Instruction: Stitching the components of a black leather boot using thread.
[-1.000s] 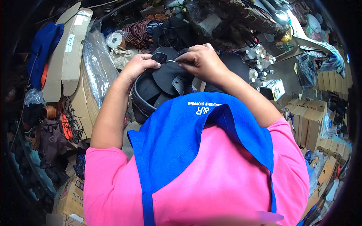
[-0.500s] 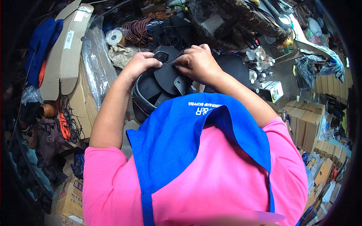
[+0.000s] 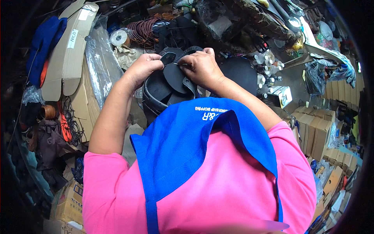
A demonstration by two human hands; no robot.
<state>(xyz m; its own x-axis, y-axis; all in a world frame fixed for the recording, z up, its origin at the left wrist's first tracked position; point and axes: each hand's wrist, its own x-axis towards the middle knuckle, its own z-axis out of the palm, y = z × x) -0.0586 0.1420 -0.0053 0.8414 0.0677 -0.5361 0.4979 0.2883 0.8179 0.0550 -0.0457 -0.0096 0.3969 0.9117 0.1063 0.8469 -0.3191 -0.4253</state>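
Beyond your blue apron [image 3: 167,167], your left hand [image 3: 145,70] pinches the edge of a black flap [image 3: 168,58]; your right hand [image 3: 202,71], beside it, pinches a slim glinting piece [image 3: 175,63]. The flap looks light, tough, bendable: hold its rim.

the person's bare left hand [image 3: 146,70] is raised in front of the body, thumb and fingertips pinched together and pointing right. the bare right hand [image 3: 200,68] sits just beside it, apart, its back turned up, fingers curled and pressed toward the thumb. the left forearm [image 3: 113,113] and right forearm [image 3: 246,98] slant inward from outspread elbows, wrists nearly straight, short pink fabric sleeves [image 3: 102,167] covering both upper arms.
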